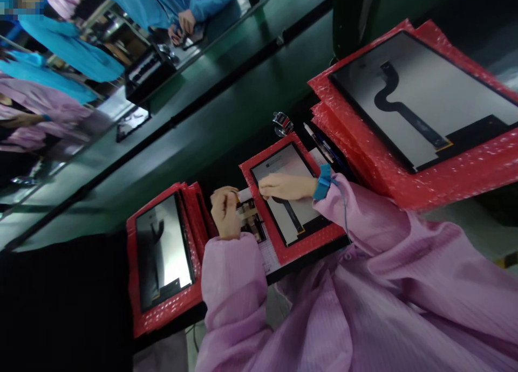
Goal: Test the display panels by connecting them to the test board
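A display panel (307, 211) with a dark flex cable lies on a red bubble-wrap sheet (283, 253) in front of me. My right hand (285, 186), with a blue wrist band, rests over this panel, its fingers bent together near the panel's left edge; whatever they may pinch is too small to make out. Just left of the red sheet is my left hand (225, 210), its fingers curled, with a small yellowish bit at the fingertips that I cannot identify. Beneath and beside it are a printed paper (268, 256) and a dark picture or part (251, 218).
Red-wrapped stacks bear another panel (172, 248) at left and a larger one (429, 97) at right. Pens (319, 143) and a shiny metal object (282, 123) lie behind the middle panel. Beyond a green partition, people in blue and pink work at benches.
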Motion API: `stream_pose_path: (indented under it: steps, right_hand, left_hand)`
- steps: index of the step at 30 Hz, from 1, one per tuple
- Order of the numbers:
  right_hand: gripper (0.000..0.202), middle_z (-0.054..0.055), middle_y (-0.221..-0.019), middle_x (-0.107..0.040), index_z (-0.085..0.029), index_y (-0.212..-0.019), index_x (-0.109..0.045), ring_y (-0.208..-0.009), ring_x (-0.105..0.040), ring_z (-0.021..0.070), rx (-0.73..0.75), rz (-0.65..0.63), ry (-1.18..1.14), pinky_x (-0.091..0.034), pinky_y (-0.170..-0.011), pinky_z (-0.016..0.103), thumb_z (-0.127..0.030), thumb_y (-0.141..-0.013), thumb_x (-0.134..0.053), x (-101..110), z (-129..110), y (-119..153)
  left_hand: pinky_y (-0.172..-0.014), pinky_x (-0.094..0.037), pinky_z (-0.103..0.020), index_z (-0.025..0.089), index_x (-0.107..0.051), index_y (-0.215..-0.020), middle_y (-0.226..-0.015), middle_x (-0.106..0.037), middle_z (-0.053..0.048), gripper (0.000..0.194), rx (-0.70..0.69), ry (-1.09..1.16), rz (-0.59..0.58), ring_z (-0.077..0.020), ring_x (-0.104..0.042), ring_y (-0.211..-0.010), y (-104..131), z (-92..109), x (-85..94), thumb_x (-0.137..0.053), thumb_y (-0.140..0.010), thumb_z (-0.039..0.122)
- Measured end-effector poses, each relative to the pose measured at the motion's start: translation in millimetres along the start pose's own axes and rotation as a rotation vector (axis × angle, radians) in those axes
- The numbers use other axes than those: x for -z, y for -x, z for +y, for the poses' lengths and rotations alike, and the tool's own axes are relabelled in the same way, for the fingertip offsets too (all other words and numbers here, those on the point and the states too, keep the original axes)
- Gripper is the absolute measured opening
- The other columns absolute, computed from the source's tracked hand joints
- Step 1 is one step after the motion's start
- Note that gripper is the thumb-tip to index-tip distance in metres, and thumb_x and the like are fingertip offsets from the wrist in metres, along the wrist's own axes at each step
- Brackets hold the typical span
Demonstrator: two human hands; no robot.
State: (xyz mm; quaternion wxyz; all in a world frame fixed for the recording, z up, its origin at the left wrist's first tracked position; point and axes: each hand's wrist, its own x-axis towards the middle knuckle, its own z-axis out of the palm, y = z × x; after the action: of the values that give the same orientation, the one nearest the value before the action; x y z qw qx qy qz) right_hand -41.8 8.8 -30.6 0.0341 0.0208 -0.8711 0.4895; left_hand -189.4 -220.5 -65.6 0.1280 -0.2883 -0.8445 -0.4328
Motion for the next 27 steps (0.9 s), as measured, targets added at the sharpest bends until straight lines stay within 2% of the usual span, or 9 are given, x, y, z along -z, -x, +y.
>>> stream_pose_path:
  steps: [3, 6, 8, 11, 13, 15, 20, 24, 27]
  right_hand:
    - [0.036, 0.005, -0.087, -0.063, -0.017, -0.094, -0.063, -0.084, -0.058, 0.0163, 0.004, -0.014, 0.004, -0.048, -0.082, 0.033, -0.044, -0.105, -0.042, -5, 2, -54]
    - [0.028, 0.012, -0.101, -0.065, -0.014, -0.096, -0.062, -0.102, -0.056, 0.0238, -0.083, 0.15, 0.178, -0.044, -0.099, 0.042, -0.03, -0.103, -0.039, 0, 16, -80]
    - [0.023, 0.02, -0.117, -0.061, -0.01, -0.107, -0.061, -0.117, -0.051, 0.0318, -0.218, 0.348, 0.373, -0.04, -0.106, 0.05, -0.022, -0.098, -0.043, 6, 28, -82]
    - [0.031, 0.026, -0.125, -0.055, -0.003, -0.118, -0.059, -0.126, -0.044, 0.0394, -0.349, 0.521, 0.541, -0.039, -0.105, 0.056, -0.019, -0.095, -0.045, 13, 48, -80]
    - [0.031, 0.026, -0.123, -0.056, -0.002, -0.114, -0.062, -0.125, -0.044, 0.0395, -0.335, 0.557, 0.583, -0.04, -0.103, 0.056, -0.02, -0.096, -0.044, 16, 58, -82]
    - [0.031, 0.026, -0.121, -0.057, -0.002, -0.109, -0.065, -0.123, -0.045, 0.0382, -0.32, 0.57, 0.607, -0.04, -0.101, 0.056, -0.02, -0.097, -0.042, 16, 64, -86]
    - [0.028, 0.026, -0.121, -0.058, 0.0, -0.104, -0.064, -0.124, -0.047, 0.0367, -0.354, 0.569, 0.599, -0.038, -0.105, 0.059, -0.01, -0.091, -0.041, 17, 73, -97]
    - [0.022, 0.019, -0.108, -0.064, -0.009, -0.102, -0.061, -0.113, -0.058, 0.0301, -0.269, 0.631, 0.3, -0.043, -0.105, 0.056, -0.011, -0.093, -0.041, 22, 83, -101]
    - [0.014, 0.008, -0.092, -0.064, -0.019, -0.108, -0.056, -0.09, -0.063, 0.022, -0.157, 0.686, 0.013, -0.054, -0.088, 0.045, -0.025, -0.097, -0.049, 27, 83, -98]
  left_hand:
    - [-0.107, -0.045, -0.049, 0.023, -0.048, -0.119, -0.13, -0.052, -0.014, 0.04, 0.229, 0.053, 0.45, -0.0256, -0.054, -0.122, 0, -7, -3.8, -0.018, -0.103, 0.044]
    - [-0.119, -0.031, -0.056, 0.024, -0.027, -0.143, -0.152, -0.029, -0.017, 0.045, 0.175, -0.045, 0.611, -0.0283, -0.037, -0.141, 5, -1, -1.8, -0.018, -0.103, 0.044]
    - [-0.123, -0.022, -0.058, 0.023, -0.025, -0.148, -0.156, -0.023, -0.018, 0.055, -0.045, -0.146, 0.495, -0.0315, -0.027, -0.149, 12, 10, -0.3, -0.035, -0.1, 0.047]
    - [-0.125, -0.018, -0.06, 0.02, -0.04, -0.147, -0.157, -0.027, -0.02, 0.063, -0.339, -0.251, 0.062, -0.0381, -0.022, -0.153, 28, 29, -4.7, -0.054, -0.095, 0.052]
    - [-0.125, -0.018, -0.061, 0.019, -0.043, -0.149, -0.162, -0.025, -0.021, 0.066, -0.405, -0.3, -0.22, -0.0405, -0.015, -0.157, 40, 39, -12.0, -0.055, -0.095, 0.055]
    - [-0.126, -0.016, -0.062, 0.019, -0.04, -0.153, -0.167, -0.021, -0.021, 0.066, -0.378, -0.338, -0.396, -0.0399, -0.007, -0.159, 51, 47, -19.2, -0.052, -0.097, 0.053]
    - [-0.128, -0.012, -0.061, 0.02, -0.036, -0.156, -0.171, -0.017, -0.02, 0.063, -0.208, -0.412, -0.462, -0.0364, 0.001, -0.161, 66, 63, -25.2, -0.052, -0.1, 0.044]
    - [-0.128, -0.015, -0.062, 0.023, -0.023, -0.161, -0.173, -0.007, -0.02, 0.077, 0.026, -0.357, -0.397, -0.0357, 0.005, -0.161, 74, 70, -25.5, -0.059, -0.097, 0.046]
    - [-0.127, -0.015, -0.064, 0.022, -0.016, -0.162, -0.172, -0.006, -0.023, 0.099, 0.193, -0.25, -0.288, -0.0381, 0.006, -0.16, 76, 69, -24.2, -0.074, -0.087, 0.05]
